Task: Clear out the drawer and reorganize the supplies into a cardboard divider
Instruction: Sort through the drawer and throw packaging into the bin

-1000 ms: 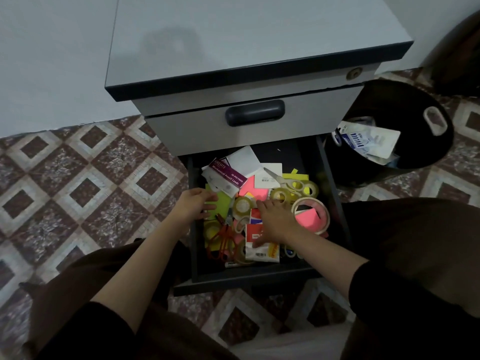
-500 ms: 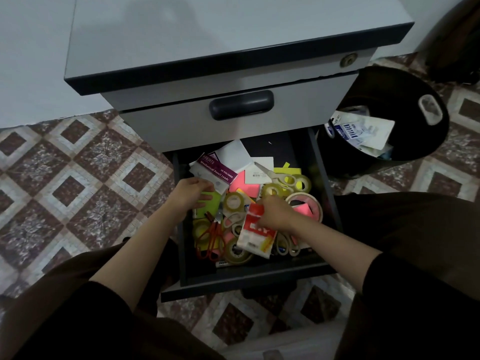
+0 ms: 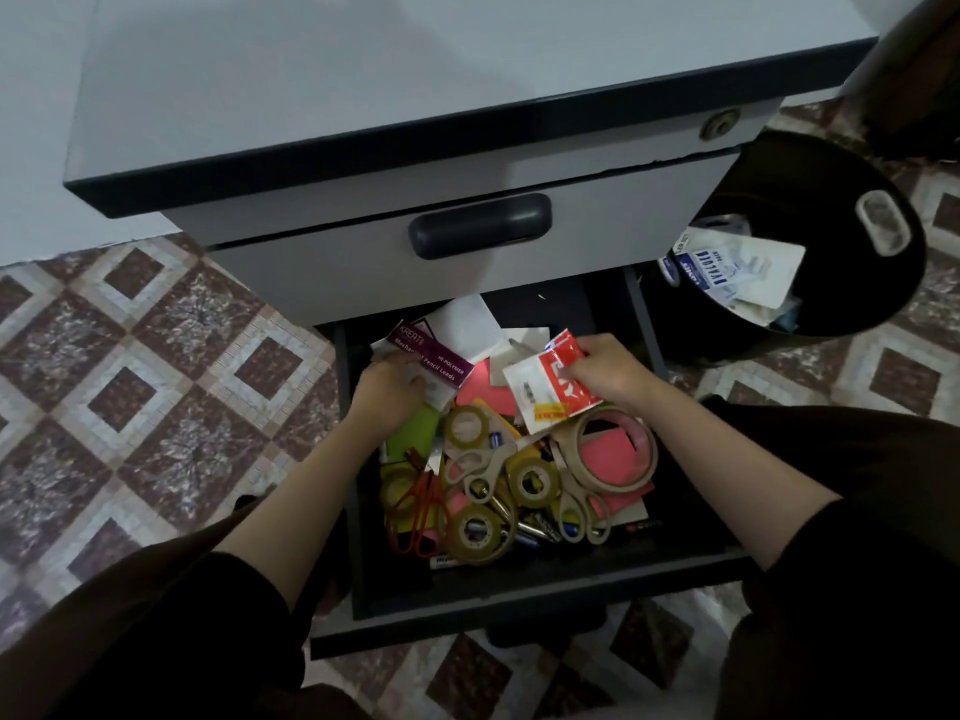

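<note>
Right hand (image 3: 608, 374): pinching a red-and-white packet (image 3: 540, 392), held over the pile toward the back right.
Left hand (image 3: 389, 387): at the pencil lead pack (image 3: 431, 356), back left. Fingertips are tucked under it, so can't tell if it's actually gripping.
Drawer (image 3: 519, 600): bottom one, open, pretty stuffed.
Pile: tape rolls (image 3: 615, 449), scissors (image 3: 415, 506) and sticky notes (image 3: 483, 389), all jumbled.
Bin (image 3: 831, 168): black, just right of the cabinet.

cam: single head-worn wide-angle view | aim: forward and steeply down onto the open drawer (image 3: 519, 610) of the cabinet (image 3: 415, 70) | range: close, drawer fills frame centre | edges: tiled floor (image 3: 130, 381) left, black bin (image 3: 821, 189) right
</note>
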The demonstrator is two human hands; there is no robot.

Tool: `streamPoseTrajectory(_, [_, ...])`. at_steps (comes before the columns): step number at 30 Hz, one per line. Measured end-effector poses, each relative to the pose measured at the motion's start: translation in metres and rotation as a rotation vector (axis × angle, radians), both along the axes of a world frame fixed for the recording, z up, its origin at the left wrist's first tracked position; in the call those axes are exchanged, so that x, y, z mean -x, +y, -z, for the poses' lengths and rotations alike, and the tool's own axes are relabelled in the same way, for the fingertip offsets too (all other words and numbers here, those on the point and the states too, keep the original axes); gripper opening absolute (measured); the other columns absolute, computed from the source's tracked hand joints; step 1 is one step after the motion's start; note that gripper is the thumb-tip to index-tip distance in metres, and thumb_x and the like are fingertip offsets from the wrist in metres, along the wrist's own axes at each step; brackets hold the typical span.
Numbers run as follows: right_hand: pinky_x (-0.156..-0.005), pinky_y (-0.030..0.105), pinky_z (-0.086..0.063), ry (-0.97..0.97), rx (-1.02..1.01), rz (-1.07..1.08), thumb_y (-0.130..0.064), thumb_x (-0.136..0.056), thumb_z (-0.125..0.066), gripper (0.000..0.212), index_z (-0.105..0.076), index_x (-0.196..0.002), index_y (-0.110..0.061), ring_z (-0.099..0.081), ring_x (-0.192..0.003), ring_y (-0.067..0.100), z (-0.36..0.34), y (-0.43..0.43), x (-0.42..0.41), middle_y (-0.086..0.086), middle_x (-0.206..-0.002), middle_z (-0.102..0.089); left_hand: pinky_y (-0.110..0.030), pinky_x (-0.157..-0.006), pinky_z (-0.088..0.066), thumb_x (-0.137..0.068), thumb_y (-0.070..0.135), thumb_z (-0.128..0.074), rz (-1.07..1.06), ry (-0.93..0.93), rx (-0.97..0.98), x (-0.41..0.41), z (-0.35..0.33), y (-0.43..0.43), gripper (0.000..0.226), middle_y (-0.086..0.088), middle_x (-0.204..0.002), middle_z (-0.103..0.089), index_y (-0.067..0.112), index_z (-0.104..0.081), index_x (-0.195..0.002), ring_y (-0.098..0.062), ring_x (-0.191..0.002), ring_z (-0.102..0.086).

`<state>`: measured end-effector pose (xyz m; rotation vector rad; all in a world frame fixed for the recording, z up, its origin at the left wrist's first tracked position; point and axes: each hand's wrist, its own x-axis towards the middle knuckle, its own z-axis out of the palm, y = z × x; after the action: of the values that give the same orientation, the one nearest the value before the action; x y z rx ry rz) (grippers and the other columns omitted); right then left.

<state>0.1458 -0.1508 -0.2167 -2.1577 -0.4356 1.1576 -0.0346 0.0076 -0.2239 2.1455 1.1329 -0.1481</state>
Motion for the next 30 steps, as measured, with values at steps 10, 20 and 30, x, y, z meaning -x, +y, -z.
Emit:
streamPoseTrajectory(10, [-0.065,0.025,-0.049,0.053,0.004,-0.020,0.002,-0.085,-0.054,0.014,-0.061,-0.079,-0.008,-0.064,-0.071,0.020,0.014,0.001,-0.001,0.007,-0.079,-0.066,-0.045,-0.114,-0.016,-0.086,0.047,-0.057,0.357,0.406,-0.155,-0.029,0.043,0.030,0.089,-0.014,-0.155,-0.003,0.009,-0.006,-0.149,-0.034,-0.141,-0.008])
streamPoseTrajectory(20, [-0.066,0.024,-0.050,0.101,0.011,0.080,0.005,-0.086,-0.053,0.021,-0.063,-0.104,0.005,-0.063,-0.071,0.019,0.013,-0.003,-0.009,0.017,-0.092,-0.066,-0.037,-0.107,-0.024,-0.065,0.050,-0.078,0.203,0.287,-0.197,-0.022,0.039,0.019,0.106,-0.020,-0.139,-0.028,0.004,-0.022,-0.142,-0.034,-0.129,-0.028])
streamPoseTrajectory(30, [-0.073,0.033,-0.050,0.077,0.056,0.088,0.005,-0.083,-0.054,0.023,-0.062,-0.103,0.013,-0.062,-0.077,0.025,0.014,-0.008,-0.010,0.025,-0.099,-0.067,-0.031,-0.097,-0.039,-0.061,0.036,-0.086,-0.124,0.131,0.133,-0.023,0.035,0.029,0.096,-0.013,-0.131,-0.051,0.002,-0.037,-0.137,-0.029,-0.122,-0.048])
